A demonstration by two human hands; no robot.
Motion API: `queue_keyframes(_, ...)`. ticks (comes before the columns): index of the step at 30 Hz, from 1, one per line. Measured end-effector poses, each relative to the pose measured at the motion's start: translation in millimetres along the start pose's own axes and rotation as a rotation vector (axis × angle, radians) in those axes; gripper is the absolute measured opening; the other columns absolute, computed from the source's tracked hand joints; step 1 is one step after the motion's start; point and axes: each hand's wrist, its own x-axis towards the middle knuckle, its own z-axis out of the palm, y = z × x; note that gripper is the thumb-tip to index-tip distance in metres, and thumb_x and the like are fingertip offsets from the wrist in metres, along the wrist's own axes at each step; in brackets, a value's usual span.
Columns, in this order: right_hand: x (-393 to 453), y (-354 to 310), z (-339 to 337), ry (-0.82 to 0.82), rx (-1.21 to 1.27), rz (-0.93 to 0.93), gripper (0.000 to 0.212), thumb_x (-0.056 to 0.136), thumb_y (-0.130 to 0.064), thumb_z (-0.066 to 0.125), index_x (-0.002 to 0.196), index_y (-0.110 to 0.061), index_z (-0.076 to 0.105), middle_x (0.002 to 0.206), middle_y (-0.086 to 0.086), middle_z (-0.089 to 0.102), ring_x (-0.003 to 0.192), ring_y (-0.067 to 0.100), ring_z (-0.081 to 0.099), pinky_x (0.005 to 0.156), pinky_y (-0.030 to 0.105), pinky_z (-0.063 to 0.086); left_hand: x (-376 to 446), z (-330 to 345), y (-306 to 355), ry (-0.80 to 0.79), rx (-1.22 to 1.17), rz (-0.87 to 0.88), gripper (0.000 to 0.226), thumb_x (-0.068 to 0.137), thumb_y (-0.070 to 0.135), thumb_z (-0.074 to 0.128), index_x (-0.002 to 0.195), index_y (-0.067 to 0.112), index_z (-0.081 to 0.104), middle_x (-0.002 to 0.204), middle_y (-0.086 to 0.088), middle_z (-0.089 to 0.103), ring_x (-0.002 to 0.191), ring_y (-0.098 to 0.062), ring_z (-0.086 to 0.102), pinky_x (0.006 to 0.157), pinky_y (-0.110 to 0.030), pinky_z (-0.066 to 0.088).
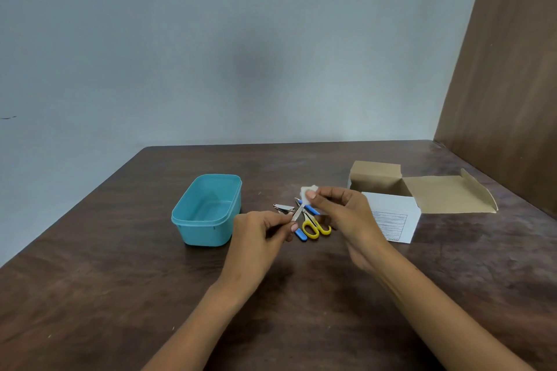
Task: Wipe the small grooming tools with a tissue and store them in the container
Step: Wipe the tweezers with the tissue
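My left hand (260,232) pinches one end of a slim metal nail file (297,212), which points up and away towards my right hand. My right hand (346,214) holds a small white tissue (308,191) between thumb and fingers, just above the file's far tip. On the table under the hands lie a nail clipper (282,208), small yellow-handled scissors (316,227) and blue-handled tools (300,234), partly hidden. An open teal plastic container (208,232) stands to the left, with nothing visible inside.
An open white cardboard box (394,217) with brown flaps spread out stands to the right of the tools. The dark wooden table (120,280) meets a grey wall at the back and a brown wooden panel (512,84) on the right.
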Motion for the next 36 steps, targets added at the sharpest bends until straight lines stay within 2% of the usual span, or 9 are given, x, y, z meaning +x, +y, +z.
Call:
queue_keyframes(5, -0.4, 0.1, -1.1, 0.048, 0.001, -0.009, 0.002, 0.078, -0.018, 0.074, 0.079, -0.016, 0.073, 0.074, 0.001, 0.073, 0.071, 0.011, 0.066, 0.061, 0.021, 0.052, -1.7, 0.7, -0.1, -0.005, 0.109, 0.108, 0.018, 0.081, 0.014, 0.071, 0.099, 0.014, 0.075, 0.076, 0.004, 0.072, 0.068, -0.008, 0.065, 0.065, -0.018, 0.051)
queue_keyframes(10, -1.0, 2.3, 0.9, 0.041, 0.106, 0.058, 0.012, 0.076, -0.016, 0.075, 0.086, -0.009, 0.074, 0.077, 0.004, 0.073, 0.074, 0.013, 0.066, 0.062, 0.025, 0.052, -0.5, -1.4, -0.9, 0.041, 0.106, 0.119, 0.018, 0.08, 0.012, 0.072, 0.098, 0.012, 0.075, 0.076, 0.01, 0.069, 0.072, -0.006, 0.064, 0.062, -0.007, 0.046)
queue_keyframes(12, -1.9, 0.6, -0.1, 0.04, 0.131, 0.08, 0.012, 0.075, -0.016, 0.075, 0.085, -0.01, 0.074, 0.079, 0.005, 0.073, 0.073, 0.014, 0.065, 0.065, 0.027, 0.053, -0.5, -1.6, -0.6, 0.052, 0.101, 0.109, 0.018, 0.079, 0.012, 0.072, 0.098, 0.013, 0.075, 0.075, 0.014, 0.067, 0.079, -0.001, 0.064, 0.064, -0.007, 0.048)
queue_keyframes(15, -1.2, -5.9, -2.4, 0.116, 0.191, 0.065, 0.008, 0.075, -0.016, 0.075, 0.082, -0.013, 0.074, 0.079, 0.003, 0.073, 0.069, 0.011, 0.065, 0.069, 0.027, 0.053, -0.9, -1.7, -0.2, 0.062, 0.088, 0.081, 0.019, 0.079, 0.012, 0.072, 0.098, 0.016, 0.074, 0.075, 0.017, 0.066, 0.075, 0.002, 0.066, 0.067, -0.01, 0.052)
queue_keyframes(18, -2.0, -8.2, -4.2, 0.178, 0.182, -0.017, 0.006, 0.076, -0.015, 0.074, 0.082, -0.013, 0.073, 0.076, -0.001, 0.073, 0.068, 0.005, 0.067, 0.064, 0.021, 0.054, 0.0, -1.6, -0.3, 0.106, 0.068, 0.048, 0.021, 0.08, 0.013, 0.072, 0.1, 0.018, 0.073, 0.076, 0.019, 0.066, 0.073, 0.0, 0.067, 0.07, -0.016, 0.055)
queue_keyframes(23, -10.6, -0.5, 6.3, 0.04, 0.114, -0.012, 0.014, 0.077, -0.014, 0.074, 0.09, -0.01, 0.075, 0.08, 0.002, 0.075, 0.072, 0.007, 0.068, 0.063, 0.019, 0.053, 0.4, -0.2, 0.8, 0.13, 0.02, 0.043, 0.024, 0.078, 0.01, 0.073, 0.1, 0.02, 0.073, 0.081, 0.022, 0.067, 0.078, 0.004, 0.067, 0.071, -0.012, 0.054)
queue_keyframes(27, -15.2, 4.3, 11.7, -0.067, 0.079, 0.028, 0.004, 0.078, -0.013, 0.073, 0.081, -0.011, 0.074, 0.07, -0.003, 0.073, 0.065, 0.004, 0.064, 0.058, 0.017, 0.051, -0.7, 0.8, 0.2, 0.101, 0.035, 0.106, 0.021, 0.077, 0.007, 0.074, 0.096, 0.018, 0.074, 0.077, 0.021, 0.065, 0.076, 0.002, 0.067, 0.067, -0.013, 0.054)
queue_keyframes(33, -6.6, -3.9, 2.3, 0.031, 0.081, -0.031, 0.01, 0.08, -0.018, 0.072, 0.077, -0.009, 0.074, 0.072, 0.004, 0.071, 0.066, 0.009, 0.062, 0.059, 0.017, 0.05, -1.1, 0.4, 0.3, 0.09, 0.046, 0.131, 0.019, 0.076, 0.012, 0.075, 0.095, 0.015, 0.075, 0.075, 0.018, 0.065, 0.078, 0.001, 0.066, 0.064, -0.008, 0.05)
queue_keyframes(36, -11.9, 4.0, 7.5, -0.042, 0.064, 0.007, 0.009, 0.079, -0.017, 0.073, 0.077, -0.008, 0.074, 0.069, 0.001, 0.07, 0.067, 0.008, 0.061, 0.063, 0.02, 0.051, -0.8, -0.3, -0.5, 0.094, 0.059, 0.147, 0.016, 0.077, 0.012, 0.074, 0.093, 0.017, 0.075, 0.073, 0.019, 0.064, 0.077, 0.0, 0.065, 0.063, -0.01, 0.051)
